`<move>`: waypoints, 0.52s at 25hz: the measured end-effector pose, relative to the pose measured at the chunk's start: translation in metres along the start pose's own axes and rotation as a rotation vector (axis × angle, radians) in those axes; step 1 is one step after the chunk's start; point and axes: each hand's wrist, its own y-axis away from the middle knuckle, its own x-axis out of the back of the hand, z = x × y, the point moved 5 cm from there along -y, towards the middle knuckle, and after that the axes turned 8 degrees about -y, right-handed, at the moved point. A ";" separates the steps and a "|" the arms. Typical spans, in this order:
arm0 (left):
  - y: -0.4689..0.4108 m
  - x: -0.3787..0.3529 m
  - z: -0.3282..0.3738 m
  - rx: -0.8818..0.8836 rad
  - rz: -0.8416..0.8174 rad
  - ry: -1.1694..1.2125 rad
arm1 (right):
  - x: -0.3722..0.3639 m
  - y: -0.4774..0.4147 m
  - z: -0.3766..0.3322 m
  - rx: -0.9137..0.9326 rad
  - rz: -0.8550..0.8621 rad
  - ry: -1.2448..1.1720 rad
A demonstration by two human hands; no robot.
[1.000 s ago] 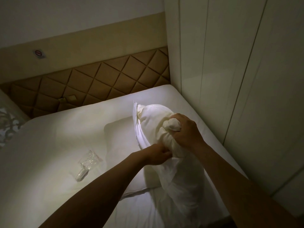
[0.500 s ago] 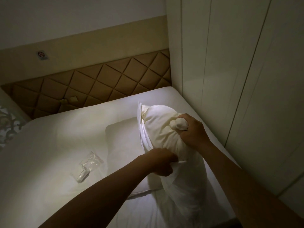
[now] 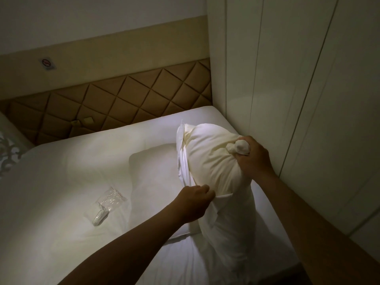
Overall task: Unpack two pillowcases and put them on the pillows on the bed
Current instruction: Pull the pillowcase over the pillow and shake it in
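Presently: right hand (image 3: 251,159) fists pillow (image 3: 207,159) corner; left hand (image 3: 193,202) pinches case (image 3: 232,223) hem under its fingertips. Advised: hold corner taut, draw hem evenly toward right fingers.

Dim room: tan quilted headboard (image 3: 131,99), pale wall (image 3: 102,23) above (sticker (image 3: 46,63), perhaps no-smoking), glossy white panels (image 3: 287,79) alongside.

Bedroom: bed (image 3: 61,182), quilted headboard (image 3: 123,99), wardrobe (image 3: 287,79).

The pillow (image 3: 207,161) is cream, its pillowcase (image 3: 230,223) white. The sheet (image 3: 61,182) is white. The headboard (image 3: 123,103) is tan, quilted in diamonds. The bag (image 3: 110,201) is clear.
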 end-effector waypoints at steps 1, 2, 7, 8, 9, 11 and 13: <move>0.001 0.000 -0.002 0.037 -0.010 0.038 | 0.001 0.001 0.001 -0.003 0.002 -0.002; 0.001 0.003 -0.004 0.067 -0.030 0.068 | 0.002 0.001 0.002 -0.008 0.005 -0.006; -0.008 0.006 0.001 0.067 -0.319 0.162 | -0.005 0.002 0.002 -0.027 -0.006 -0.033; -0.009 0.003 0.004 0.067 -0.394 0.193 | -0.007 0.003 0.001 -0.021 -0.015 -0.032; -0.009 -0.001 0.007 0.079 -0.458 0.231 | -0.008 0.003 0.001 -0.016 -0.022 -0.033; -0.009 -0.007 0.007 0.149 -0.581 0.353 | -0.010 0.004 0.001 -0.019 -0.034 -0.041; -0.011 -0.011 0.001 0.269 -0.672 0.577 | -0.012 0.006 0.001 -0.022 -0.049 -0.043</move>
